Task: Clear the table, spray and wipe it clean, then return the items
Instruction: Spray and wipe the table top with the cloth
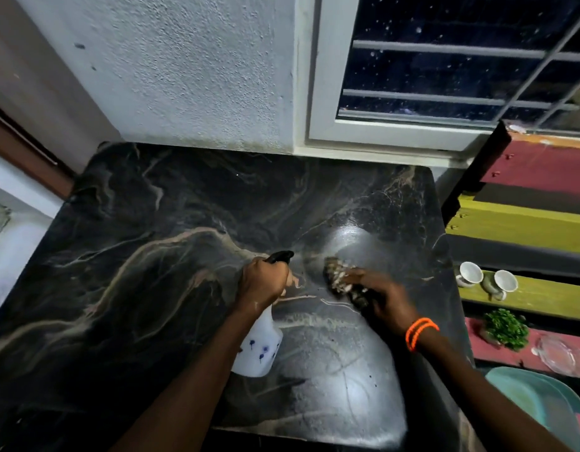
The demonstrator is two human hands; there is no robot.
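Note:
The black marble-patterned table (151, 256) fills the middle of the head view, and nothing stands on it. My left hand (262, 282) grips the neck of a white spray bottle (259, 350) with a black nozzle pointing right, held above the table. Just to its right, my right hand (383, 298) presses a crumpled dark and pale cloth (344, 278) onto the tabletop. That hand is blurred. An orange bead bracelet (420, 332) circles my right wrist.
On the striped bench (526, 223) at the right lie two white cups (484, 278), a small green plant (505, 329), a clear glass dish (559, 353) and teal plates (539, 399). A wall and a barred window (445, 76) stand behind the table.

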